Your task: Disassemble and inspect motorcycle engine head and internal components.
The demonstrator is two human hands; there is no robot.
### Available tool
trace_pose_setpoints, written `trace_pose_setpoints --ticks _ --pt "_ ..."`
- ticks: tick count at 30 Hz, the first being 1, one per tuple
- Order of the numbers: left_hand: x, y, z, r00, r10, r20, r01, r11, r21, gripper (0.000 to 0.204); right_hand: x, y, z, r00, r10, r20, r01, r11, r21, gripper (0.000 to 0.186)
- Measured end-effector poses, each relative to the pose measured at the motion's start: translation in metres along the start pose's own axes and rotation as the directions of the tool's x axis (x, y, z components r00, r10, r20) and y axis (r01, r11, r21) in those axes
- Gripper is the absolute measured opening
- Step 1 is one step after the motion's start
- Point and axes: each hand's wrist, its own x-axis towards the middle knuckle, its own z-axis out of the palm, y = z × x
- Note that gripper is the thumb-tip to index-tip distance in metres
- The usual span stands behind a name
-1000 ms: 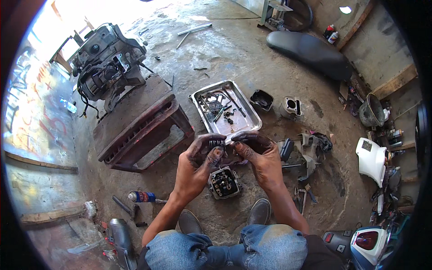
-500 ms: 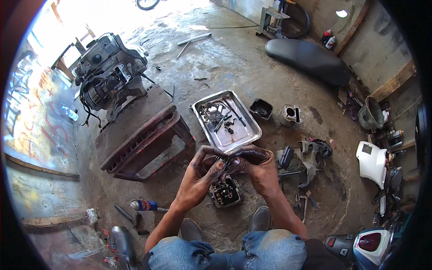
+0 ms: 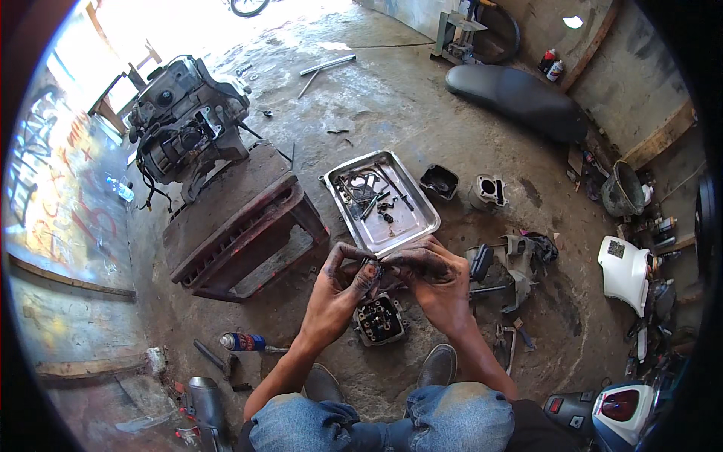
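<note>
My left hand (image 3: 343, 285) and my right hand (image 3: 434, 273) meet in front of me, both blackened with grease. Their fingers pinch together around a small dark part between the fingertips, mostly hidden, so its kind does not show. Just below them on the floor sits a cylinder head (image 3: 379, 322), its open side up and its inside dark with oil. Beyond my hands lies a metal tray (image 3: 407, 228) with several bolts, small parts and a gasket in it.
An engine (image 3: 184, 124) rests on a rusty metal stand (image 3: 248, 226) at the left. Right of the tray are a dark cover (image 3: 439, 181) and a cylinder block (image 3: 488, 191). A spray can (image 3: 242, 342) lies near my left foot; a black seat (image 3: 516, 102) is far right.
My right hand has turned, with its fingers now closer over the left fingertips. The view has shifted slightly; the tray and other parts stay in place.
</note>
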Motion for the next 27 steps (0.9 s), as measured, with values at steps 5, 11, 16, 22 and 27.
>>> trace_pose_setpoints --ticks 5,11,16,22,27 --pt "0.005 -0.015 0.012 0.993 -0.071 -0.097 0.06 0.993 -0.105 0.02 -0.012 0.007 0.019 0.905 0.413 -0.1 -0.365 0.876 0.315 0.018" --pt "0.015 -0.025 0.006 0.979 -0.168 -0.111 0.164 0.985 -0.049 0.025 -0.017 0.023 0.017 0.905 0.424 -0.035 -0.404 0.883 0.238 0.017" --pt "0.015 -0.04 0.003 0.98 -0.128 -0.151 0.13 0.991 0.003 0.031 -0.026 0.03 0.02 0.904 0.426 -0.03 -0.409 0.883 0.23 0.017" --pt "0.013 -0.046 0.01 0.975 -0.062 -0.211 0.05 0.997 -0.063 0.027 -0.028 0.026 0.026 0.89 0.454 -0.04 -0.408 0.832 0.375 0.018" --pt "0.01 -0.048 0.021 0.958 0.004 -0.286 -0.02 0.998 -0.053 0.024 -0.03 0.032 0.037 0.884 0.457 -0.094 -0.377 0.819 0.433 0.019"
